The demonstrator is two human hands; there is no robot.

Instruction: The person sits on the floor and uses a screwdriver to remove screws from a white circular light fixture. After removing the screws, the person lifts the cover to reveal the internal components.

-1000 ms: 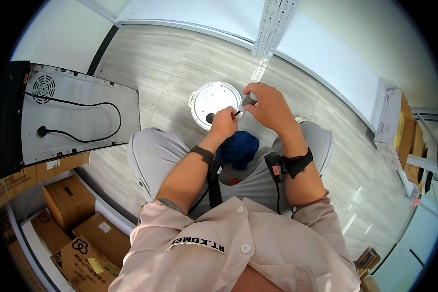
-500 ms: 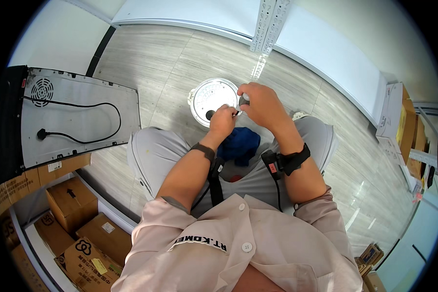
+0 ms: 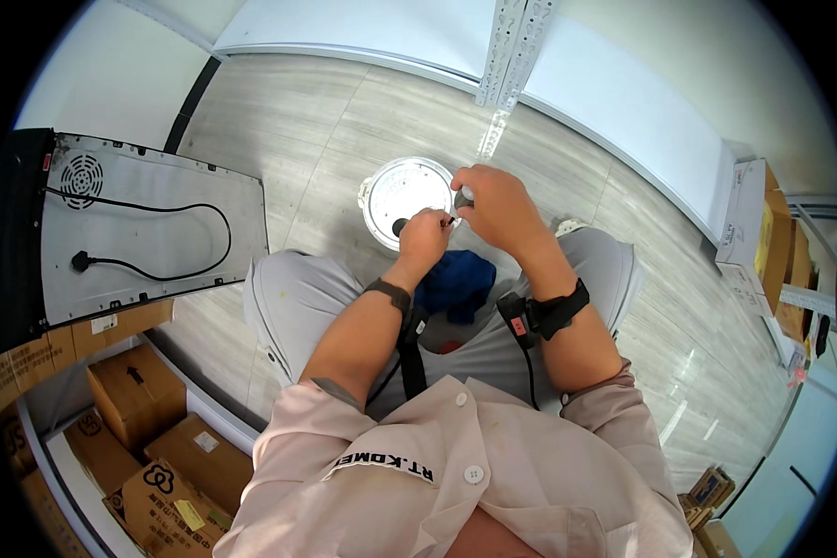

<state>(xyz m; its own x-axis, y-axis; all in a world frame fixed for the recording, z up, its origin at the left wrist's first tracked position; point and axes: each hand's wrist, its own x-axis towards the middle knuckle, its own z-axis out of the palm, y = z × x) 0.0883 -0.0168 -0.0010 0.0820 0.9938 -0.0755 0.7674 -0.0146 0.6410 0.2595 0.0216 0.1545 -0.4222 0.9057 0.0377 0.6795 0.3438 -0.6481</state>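
Between my knees stands a round white appliance (image 3: 406, 192) with a flat disc facing up and small tabs on its rim. My left hand (image 3: 425, 238) is closed in a pinch at its near right edge; a small dark piece shows at the fingertips, too small to name. Just beyond them, my right hand (image 3: 500, 205) is curled around a grey, rounded object (image 3: 464, 196), mostly hidden by the fingers. A dark round spot (image 3: 400, 227) lies on the disc beside my left hand. Below the hands is a crumpled blue cloth (image 3: 458, 284).
To the left lies a grey metal panel (image 3: 158, 246) with a black power cord (image 3: 225, 223). Cardboard boxes (image 3: 138, 391) fill a shelf at lower left. White shelving with a perforated post (image 3: 511, 56) runs along the back. More boxes (image 3: 751, 223) stand at right.
Both hands stay at the appliance's right edge with only slight shifts. The whole picture has moved a little.
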